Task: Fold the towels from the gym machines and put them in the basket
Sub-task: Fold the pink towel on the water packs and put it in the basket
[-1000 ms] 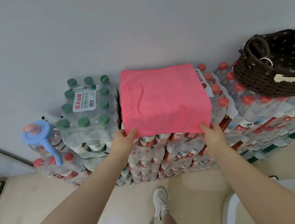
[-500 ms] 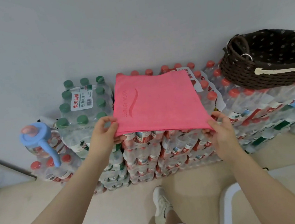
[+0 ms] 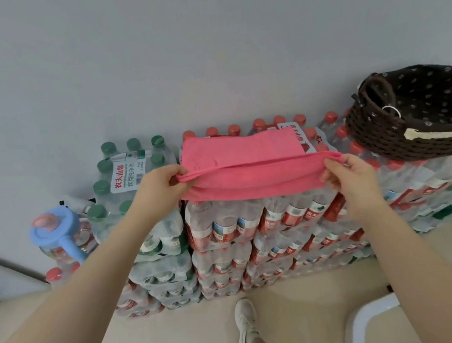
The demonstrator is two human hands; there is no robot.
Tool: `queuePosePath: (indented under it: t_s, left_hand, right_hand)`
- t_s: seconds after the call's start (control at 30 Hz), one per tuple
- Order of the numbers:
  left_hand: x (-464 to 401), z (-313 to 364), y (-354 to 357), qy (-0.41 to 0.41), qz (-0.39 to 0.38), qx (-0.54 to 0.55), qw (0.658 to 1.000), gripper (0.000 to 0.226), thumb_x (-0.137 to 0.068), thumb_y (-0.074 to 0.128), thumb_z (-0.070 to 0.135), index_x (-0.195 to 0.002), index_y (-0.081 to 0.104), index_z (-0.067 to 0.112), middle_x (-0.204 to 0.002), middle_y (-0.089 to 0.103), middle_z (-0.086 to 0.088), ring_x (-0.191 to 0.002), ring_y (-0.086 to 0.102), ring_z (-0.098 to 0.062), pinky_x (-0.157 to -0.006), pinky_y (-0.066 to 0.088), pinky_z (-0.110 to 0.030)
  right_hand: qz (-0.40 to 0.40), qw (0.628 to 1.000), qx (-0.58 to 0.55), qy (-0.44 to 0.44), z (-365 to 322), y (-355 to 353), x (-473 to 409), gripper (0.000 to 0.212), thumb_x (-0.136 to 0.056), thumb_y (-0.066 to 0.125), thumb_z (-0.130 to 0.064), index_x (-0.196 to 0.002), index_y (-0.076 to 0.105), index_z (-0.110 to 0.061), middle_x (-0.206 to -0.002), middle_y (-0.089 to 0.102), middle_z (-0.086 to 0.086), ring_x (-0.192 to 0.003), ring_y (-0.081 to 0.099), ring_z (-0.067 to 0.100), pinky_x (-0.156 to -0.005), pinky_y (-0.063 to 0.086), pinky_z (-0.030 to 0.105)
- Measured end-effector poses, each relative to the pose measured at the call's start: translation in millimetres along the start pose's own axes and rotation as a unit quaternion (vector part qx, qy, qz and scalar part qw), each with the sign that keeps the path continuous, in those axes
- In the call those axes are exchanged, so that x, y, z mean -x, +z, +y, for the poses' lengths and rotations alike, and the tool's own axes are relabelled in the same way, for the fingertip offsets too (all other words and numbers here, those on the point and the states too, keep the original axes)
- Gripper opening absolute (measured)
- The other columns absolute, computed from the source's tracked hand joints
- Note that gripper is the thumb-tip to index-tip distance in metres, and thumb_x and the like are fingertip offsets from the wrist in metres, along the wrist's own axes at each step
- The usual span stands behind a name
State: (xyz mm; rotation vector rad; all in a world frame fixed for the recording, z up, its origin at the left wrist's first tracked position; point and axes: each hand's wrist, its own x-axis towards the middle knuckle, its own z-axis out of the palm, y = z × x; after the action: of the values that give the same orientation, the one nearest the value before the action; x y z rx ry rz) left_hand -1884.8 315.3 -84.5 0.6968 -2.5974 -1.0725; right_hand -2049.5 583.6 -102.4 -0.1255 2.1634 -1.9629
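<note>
A person looks down at a pink towel [image 3: 242, 166] lying on top of stacked shrink-wrapped packs of water bottles [image 3: 253, 224], which serve as the surface. The left hand [image 3: 157, 189] pinches the towel's near left corner and the right hand [image 3: 352, 174] pinches its near right corner; the 2 hands are well apart, each clamped on the cloth, holding the near edge lifted above the packs while the far part lies flat. Judged from this, the fold is in progress: the raised near edge looks ready to be carried over the far half, so at least 1 fold is not yet finished, and the towel has not reached the basket. The brown woven basket [image 3: 378, 134] with dotted lining sits on the bottle packs to the right of the towel, near but not touching it; what shows of its inside holds no towel, though part of it is cut off by the frame. To the left of the towel is a pack of green-capped bottles [image 3: 131, 165], and further left a blue-lidded jug [image 3: 54, 230]. Behind the towel rises a plain grey wall [image 3: 205, 46]. Below the towel is a pale floor [image 3: 199, 340], 1 white shoe [image 3: 246, 327], and a white rounded edge of some object at lower right.
</note>
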Motion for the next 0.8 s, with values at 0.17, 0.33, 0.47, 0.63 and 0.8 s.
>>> queuePosePath:
  t_s: [0.17, 0.33, 0.47, 0.63, 0.8]
  left_hand:
    - [-48, 11, 0, -0.034, 0.025, 0.166, 0.985, 0.018, -0.091, 0.054, 0.020, -0.085, 0.067, 0.010, -0.088, 0.055, 0.003, -0.078, 0.054, -0.004, -0.065, 0.040, -0.012]
    - [-107, 0, 20, -0.180, -0.009, 0.246, 0.953, 0.012, -0.092, 0.049, 0.017, -0.092, 0.060, 0.021, -0.091, 0.062, -0.003, -0.077, 0.056, -0.013, -0.067, 0.046, -0.026]
    - [-127, -18, 39, -0.229, -0.007, 0.051, 0.972, 0.015, -0.091, 0.048, 0.018, -0.091, 0.057, 0.005, -0.085, 0.056, -0.010, -0.076, 0.051, -0.023, -0.058, 0.037, -0.029]
    - [-130, -13, 48, -0.176, 0.091, 0.019, 0.980, 0.017, -0.093, 0.043, 0.018, -0.099, 0.055, 0.008, -0.090, 0.053, -0.003, -0.085, 0.047, -0.021, -0.070, 0.032, -0.029]
    - [-131, -13, 52, -0.141, 0.162, 0.039, 0.976, 0.016, -0.095, 0.042, 0.017, -0.097, 0.054, 0.006, -0.074, 0.049, 0.000, -0.077, 0.046, -0.021, -0.057, 0.023, -0.032]
  right_hand:
    - [0.023, 0.998, 0.025, -0.043, -18, 17, -63, 0.011, -0.089, 0.058, -0.015, -0.080, 0.063, -0.020, -0.070, 0.053, -0.006, -0.059, 0.047, 0.000, -0.057, 0.037, 0.017]
    - [-0.047, 0.988, 0.150, 0.004, -7, 42, -130, 0.017, -0.088, 0.056, -0.012, -0.072, 0.058, -0.017, -0.077, 0.055, 0.007, -0.072, 0.049, 0.019, -0.066, 0.038, 0.031]
    - [-0.064, 0.947, 0.315, 0.005, 9, 52, -151, 0.014, -0.090, 0.049, -0.013, -0.083, 0.059, -0.008, -0.072, 0.054, 0.005, -0.073, 0.050, 0.021, -0.057, 0.033, 0.031]
    - [-0.078, 0.913, 0.394, -0.067, 1, 59, -159, 0.014, -0.094, 0.043, -0.015, -0.086, 0.054, -0.013, -0.067, 0.049, -0.004, -0.070, 0.046, 0.019, -0.063, 0.027, 0.029]
    - [-0.046, 0.926, 0.356, -0.115, 3, 58, -159, 0.013, -0.096, 0.040, -0.012, -0.086, 0.047, -0.009, -0.057, 0.042, -0.002, -0.056, 0.039, 0.016, -0.054, 0.019, 0.031]
